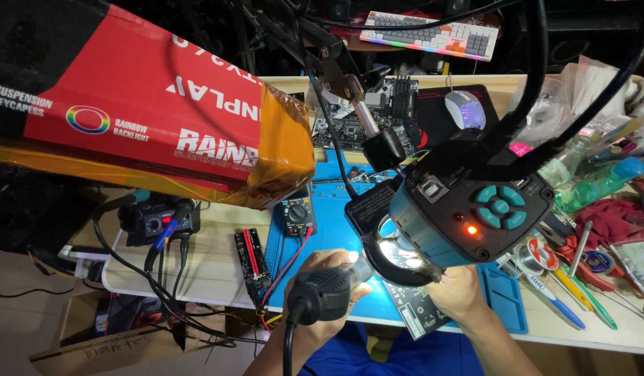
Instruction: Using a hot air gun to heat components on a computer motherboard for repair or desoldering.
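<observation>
Your left hand is wrapped around the black, ribbed handle of a corded hot-air tool, its nozzle aimed right toward the lit spot under the teal-and-black microscope head. Your right hand rests flat on the dark rectangular circuit board at the near edge of the blue silicone work mat; whether its fingers pinch the board cannot be told. The work appears to be mid-course: tool and board are in position, but the microscope hides the heated spot, so progress there cannot be judged. To the left lie a black card with red slots, a multimeter and a black soldering station. A red-and-black carton wrapped in amber tape overhangs the far left. To the right lie pens and bottles.
</observation>
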